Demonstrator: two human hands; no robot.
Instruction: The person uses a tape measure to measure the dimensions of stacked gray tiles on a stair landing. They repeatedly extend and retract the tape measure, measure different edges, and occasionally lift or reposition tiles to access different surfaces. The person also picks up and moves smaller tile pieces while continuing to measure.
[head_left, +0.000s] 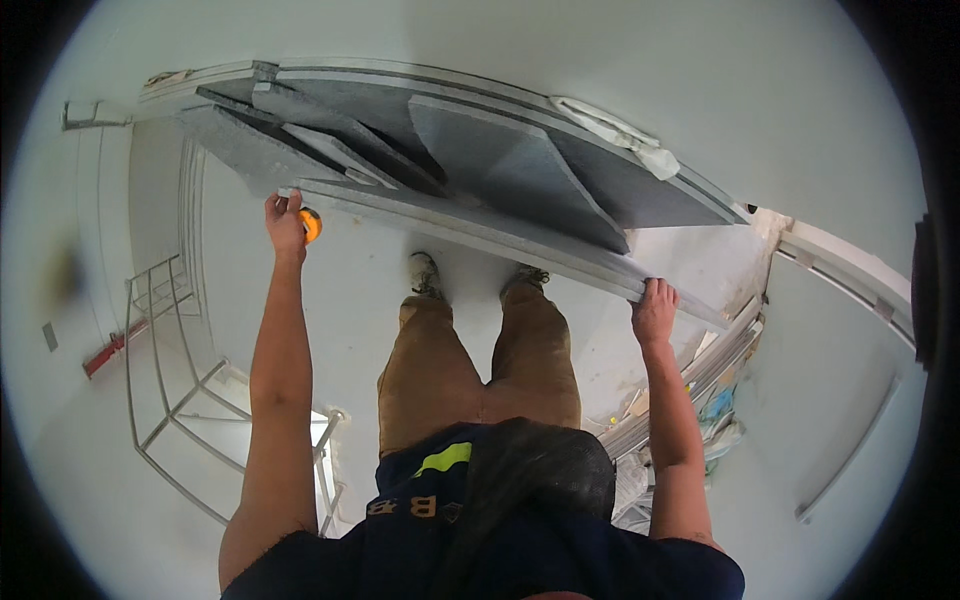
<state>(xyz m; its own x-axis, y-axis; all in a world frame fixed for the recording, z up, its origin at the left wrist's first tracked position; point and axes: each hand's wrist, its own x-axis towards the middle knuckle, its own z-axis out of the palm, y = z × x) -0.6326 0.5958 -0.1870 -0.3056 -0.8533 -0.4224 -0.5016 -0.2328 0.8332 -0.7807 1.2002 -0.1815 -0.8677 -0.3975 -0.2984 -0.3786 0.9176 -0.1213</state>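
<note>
A long grey board (470,232) spans the space in front of me, seen nearly edge-on and sloping down to the right. My left hand (287,226) is closed around its left end. A round orange and black thing, like a tape measure (312,225), shows right beside that palm; I cannot tell how it is held. My right hand (655,312) grips the board's near edge toward its right end, fingers over the top. Behind it, several cut grey sheets (490,150) lean against the wall, some overlapping and irregular in shape.
A crumpled white wrapper (620,135) lies on top of the leaning stack. Metal railing (165,420) stands at left around an opening. Long strips (700,385) and plastic scraps (722,408) lie at right. A handrail (850,450) runs along the right wall. My shoes (425,275) stand close before the board.
</note>
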